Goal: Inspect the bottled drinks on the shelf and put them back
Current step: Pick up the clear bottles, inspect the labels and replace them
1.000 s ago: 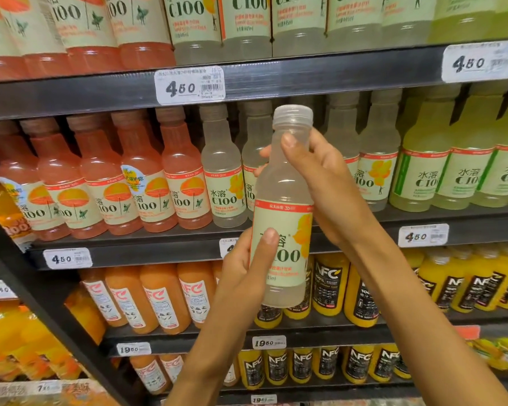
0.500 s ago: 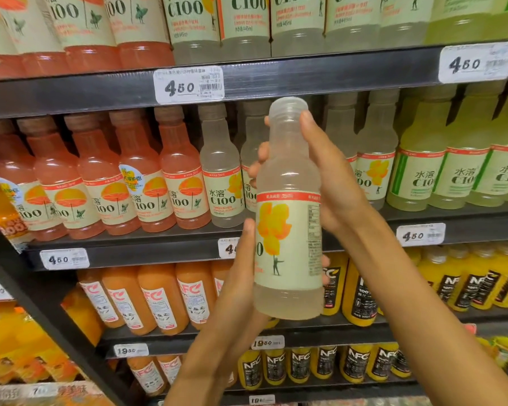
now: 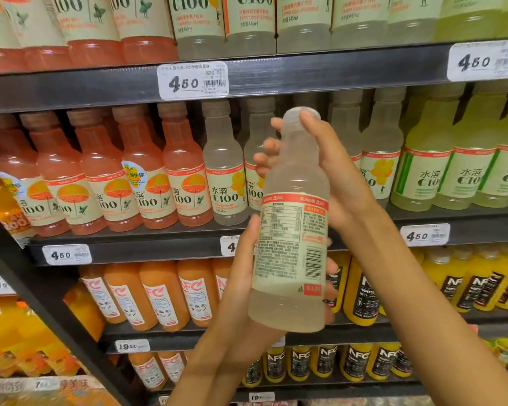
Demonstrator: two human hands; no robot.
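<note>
Bottled drink [image 3: 291, 230]: pale, cloudy C100 bottle, held upright with a slight tilt in front of the shelf [image 3: 305, 74], back label with its nutrition table and barcode turned to the camera. Not on any tier; it hangs in the air before the middle row, level with the gap between the pale bottles.

Shelf rows, large to small: pink C100 bottles [image 3: 100, 183] at 9 o'clock of the held bottle, green-tinted C100 bottles [image 3: 458, 171] at 3 o'clock, dark-labelled NFC juice bottles [image 3: 364, 291] at 5 o'clock. Price tag [image 3: 192, 81] at 11 o'clock reads 4.50.

Right hand [image 3: 332, 177]: wrapped behind shoulder and neck, one fingertip on the cap [image 3: 294, 117]. Clasping the bottle.

Left hand [image 3: 244, 276]: cupped along the lower left side of the label, thumb up the side, fingertips showing past the right edge. Also gripping the bottle.

Handling, judged: full to the neck, so moderately heavy for its size. Thin plastic wall, likely gives under a hard squeeze; not fragile. Smooth film label could slip; condensation cannot be told. Best hold: labelled waist for turning, shoulder for steadying. For return, one hand round the waist, base in first.
</note>
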